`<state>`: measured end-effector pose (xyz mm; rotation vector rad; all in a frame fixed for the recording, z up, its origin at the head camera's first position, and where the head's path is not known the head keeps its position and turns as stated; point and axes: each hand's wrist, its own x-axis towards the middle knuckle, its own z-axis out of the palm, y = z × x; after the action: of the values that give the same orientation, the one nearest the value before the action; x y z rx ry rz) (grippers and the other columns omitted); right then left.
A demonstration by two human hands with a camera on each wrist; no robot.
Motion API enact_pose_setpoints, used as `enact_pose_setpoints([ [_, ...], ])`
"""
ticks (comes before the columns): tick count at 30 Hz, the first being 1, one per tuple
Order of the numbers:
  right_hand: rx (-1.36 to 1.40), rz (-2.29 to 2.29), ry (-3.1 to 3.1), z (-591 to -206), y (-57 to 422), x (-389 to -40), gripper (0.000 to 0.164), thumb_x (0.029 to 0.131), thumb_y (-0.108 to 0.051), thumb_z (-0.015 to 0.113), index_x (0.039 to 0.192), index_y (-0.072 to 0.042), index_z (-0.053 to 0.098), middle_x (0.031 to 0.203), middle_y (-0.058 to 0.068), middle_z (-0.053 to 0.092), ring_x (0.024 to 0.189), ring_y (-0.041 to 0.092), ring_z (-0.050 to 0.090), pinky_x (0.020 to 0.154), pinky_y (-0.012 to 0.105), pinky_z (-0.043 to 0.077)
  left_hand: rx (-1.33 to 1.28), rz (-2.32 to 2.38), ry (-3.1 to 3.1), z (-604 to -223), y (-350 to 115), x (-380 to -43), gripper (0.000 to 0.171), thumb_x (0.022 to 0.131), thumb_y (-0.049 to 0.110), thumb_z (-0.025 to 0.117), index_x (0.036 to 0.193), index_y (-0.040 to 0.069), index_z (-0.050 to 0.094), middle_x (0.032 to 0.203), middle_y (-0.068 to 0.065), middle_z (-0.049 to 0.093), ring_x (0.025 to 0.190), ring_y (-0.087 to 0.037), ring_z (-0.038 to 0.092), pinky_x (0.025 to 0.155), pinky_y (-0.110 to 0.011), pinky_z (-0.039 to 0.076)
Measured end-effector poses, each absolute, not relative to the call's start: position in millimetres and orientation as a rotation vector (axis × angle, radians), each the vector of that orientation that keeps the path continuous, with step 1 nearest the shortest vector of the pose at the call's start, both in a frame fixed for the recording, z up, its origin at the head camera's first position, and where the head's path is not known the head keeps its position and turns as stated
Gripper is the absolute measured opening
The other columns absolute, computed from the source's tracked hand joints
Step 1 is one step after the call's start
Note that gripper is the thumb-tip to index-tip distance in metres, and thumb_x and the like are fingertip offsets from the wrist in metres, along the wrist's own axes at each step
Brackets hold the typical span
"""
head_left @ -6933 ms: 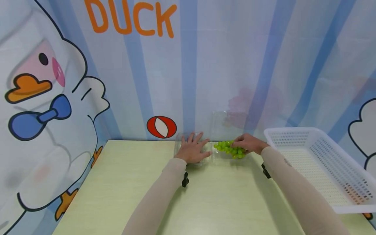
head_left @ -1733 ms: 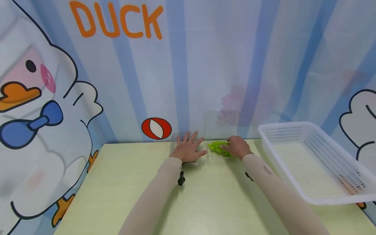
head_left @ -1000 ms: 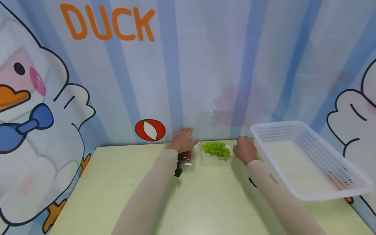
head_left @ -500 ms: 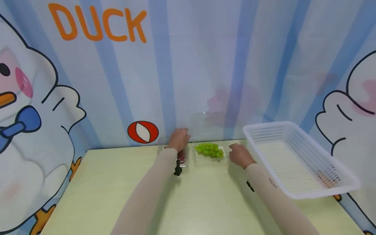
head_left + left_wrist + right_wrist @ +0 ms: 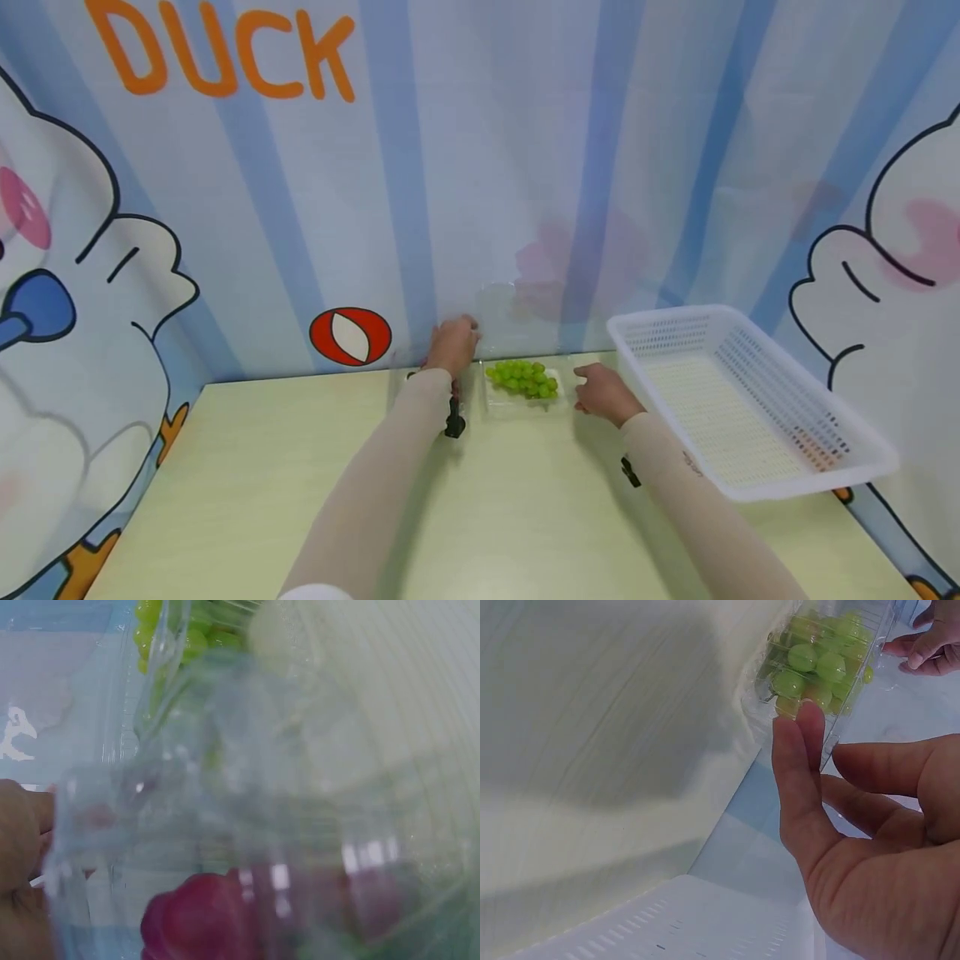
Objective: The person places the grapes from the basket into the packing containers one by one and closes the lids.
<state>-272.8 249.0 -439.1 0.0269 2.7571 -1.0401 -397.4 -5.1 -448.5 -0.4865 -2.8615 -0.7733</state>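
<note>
Green grapes [image 5: 522, 379] lie in a clear plastic box [image 5: 497, 407] against the back wall, its clear lid [image 5: 495, 312] standing up behind. To its left is another clear box [image 5: 400, 386], with red grapes [image 5: 202, 919] seen in the left wrist view; my left forearm mostly covers it. My left hand [image 5: 453, 343] hovers over that box's back, fingers bent loosely beside the raised lid's left edge; contact is unclear. My right hand [image 5: 606, 393] is at the green-grape box's right side, thumb and fingers apart around its rim. No object shows in its hold.
A white perforated basket [image 5: 652, 400] stands at the right, near my right forearm. The pale table [image 5: 525, 517] reaches forward to a curtain [image 5: 495, 167] printed with ducks, which hangs directly behind the boxes.
Earlier my right hand held the green grapes; they now lie in the box and that hand has drawn back right. My left hand has lifted from lying spread on the left box, fingers now bent.
</note>
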Motion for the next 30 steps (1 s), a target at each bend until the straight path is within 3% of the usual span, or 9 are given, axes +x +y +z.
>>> enact_pose_setpoints([
  [7,0.041,-1.114,2.722,-439.0,249.3,-273.6,0.05,0.107,-0.006,0.04,0.155,0.005,0.034,0.086,0.02,0.068,0.08,0.032,0.066,0.067,0.031,0.047,-0.482,-0.879,-2.833,-443.1,-7.5,-393.7,0.015,0.103,0.015,0.06,0.114,0.008,0.067,0.106,-0.009,0.075,0.107,-0.032,0.068,0.122,-0.06,0.016],
  [11,0.047,-1.115,2.72,-439.3,250.1,-274.9,0.05,0.106,-0.004,0.038,0.155,0.004,0.034,0.093,0.02,0.068,0.087,0.035,0.067,0.068,0.031,0.048,-0.518,-0.876,-2.814,-440.6,-10.2,-392.7,0.014,0.103,0.014,0.06,0.113,0.007,0.068,0.102,-0.007,0.075,0.101,-0.028,0.069,0.123,-0.06,0.015],
  [19,0.042,-1.102,2.726,-439.1,251.2,-276.0,0.05,0.106,-0.003,0.038,0.156,0.003,0.035,0.086,0.017,0.067,0.08,0.032,0.066,0.067,0.031,0.047,-0.541,-0.849,-2.785,-439.1,-14.9,-392.7,0.017,0.102,0.014,0.061,0.114,0.007,0.07,0.104,-0.007,0.075,0.102,-0.028,0.069,0.122,-0.063,0.015],
  [21,0.038,-1.099,2.724,-439.1,251.1,-275.4,0.051,0.106,-0.003,0.038,0.155,0.003,0.034,0.087,0.019,0.067,0.078,0.032,0.065,0.067,0.031,0.046,-0.546,-0.842,-2.772,-439.0,-15.5,-391.8,0.018,0.102,0.014,0.061,0.114,0.006,0.072,0.105,-0.008,0.075,0.103,-0.028,0.069,0.121,-0.063,0.017],
  [24,0.042,-1.099,2.725,-439.5,250.6,-274.3,0.051,0.105,-0.003,0.039,0.155,0.004,0.035,0.089,0.02,0.067,0.079,0.032,0.066,0.068,0.031,0.047,-0.565,-0.813,-2.742,-438.4,-16.0,-390.0,0.019,0.102,0.014,0.062,0.114,0.005,0.074,0.106,-0.01,0.075,0.101,-0.029,0.07,0.117,-0.06,0.03],
  [27,0.044,-1.108,2.725,-440.5,250.6,-273.6,0.05,0.105,-0.003,0.039,0.155,0.004,0.035,0.096,0.02,0.066,0.083,0.033,0.067,0.069,0.031,0.049,-0.592,-0.794,-2.715,-437.8,-16.4,-387.9,0.02,0.101,0.014,0.062,0.115,0.005,0.074,0.107,-0.011,0.075,0.099,-0.029,0.07,0.104,-0.05,0.048],
  [30,0.059,-1.133,2.713,-442.5,251.1,-273.9,0.05,0.105,-0.003,0.039,0.155,0.004,0.035,0.103,0.021,0.065,0.087,0.033,0.068,0.071,0.032,0.052,-0.614,-0.788,-2.704,-437.4,-16.7,-386.1,0.021,0.101,0.013,0.062,0.115,0.004,0.074,0.109,-0.012,0.075,0.1,-0.028,0.07,0.091,-0.042,0.056],
])
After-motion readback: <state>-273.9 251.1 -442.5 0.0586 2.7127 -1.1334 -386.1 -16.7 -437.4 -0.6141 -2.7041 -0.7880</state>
